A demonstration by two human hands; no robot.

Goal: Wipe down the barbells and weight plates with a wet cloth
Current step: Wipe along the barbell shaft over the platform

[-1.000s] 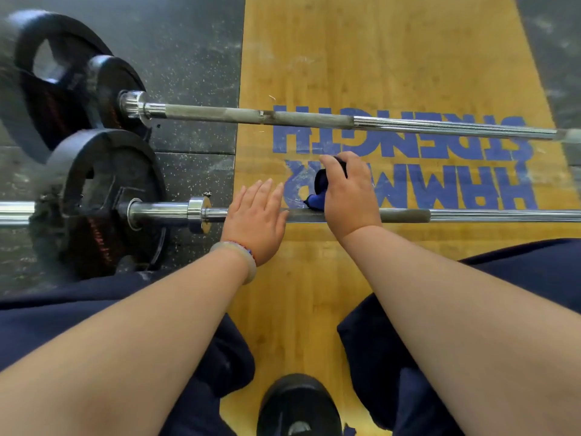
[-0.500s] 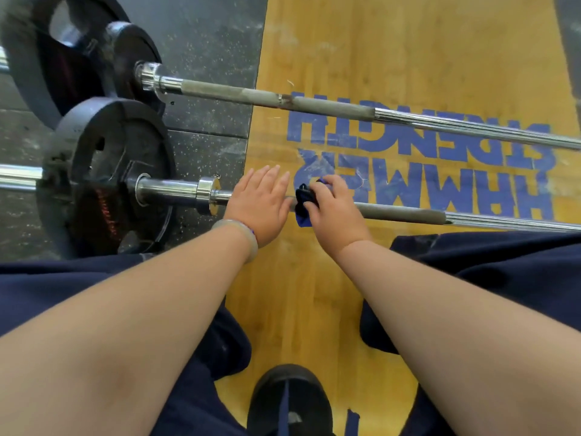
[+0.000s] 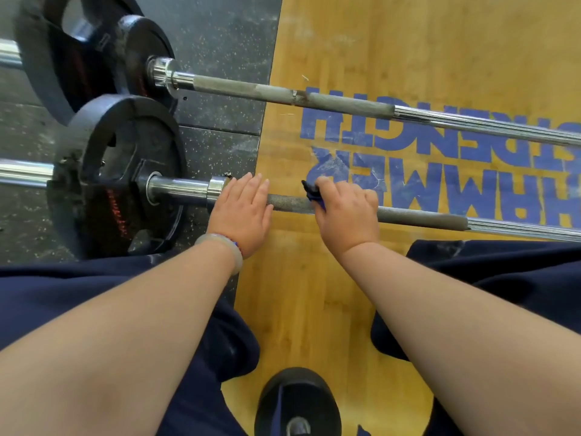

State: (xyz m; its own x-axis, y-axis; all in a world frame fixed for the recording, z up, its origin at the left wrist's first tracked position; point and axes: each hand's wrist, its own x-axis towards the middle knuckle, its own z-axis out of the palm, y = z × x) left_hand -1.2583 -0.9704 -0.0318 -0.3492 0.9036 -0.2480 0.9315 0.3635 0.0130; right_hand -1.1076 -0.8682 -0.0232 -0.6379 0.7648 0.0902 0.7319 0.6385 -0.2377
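Two barbells lie side by side on the floor here, and the near steel barbell with the grey knurled grip [image 3: 418, 218] is the one getting cleaned. The right hand [image 3: 347, 215] sits on top of its knurled part with the fingers curled down over the bar, clamped on a small dark blue cloth [image 3: 312, 194]. Only a scrunched bit of the cloth pokes out on the left side of that hand, pressed against the bar. The left hand [image 3: 242, 212] lies flat on the same bar, fingers straight and close together, gripping nothing. It's just beside the shiny steel collar [image 3: 216, 187], and a pale bangle [image 3: 224, 248] is on that wrist. A black round weight plate [image 3: 125, 171] is loaded on the near bar's left end, over black speckled rubber flooring [image 3: 220, 42]. The far steel barbell [image 3: 345, 103] lies well apart from both hands, with its own black plates [image 3: 63, 64] at the left. The middle of both bars is over a yellow wooden platform [image 3: 314, 294] with big blue letters. A black shoe [image 3: 298, 401] shows at the bottom, between navy trouser legs [image 3: 78, 297].
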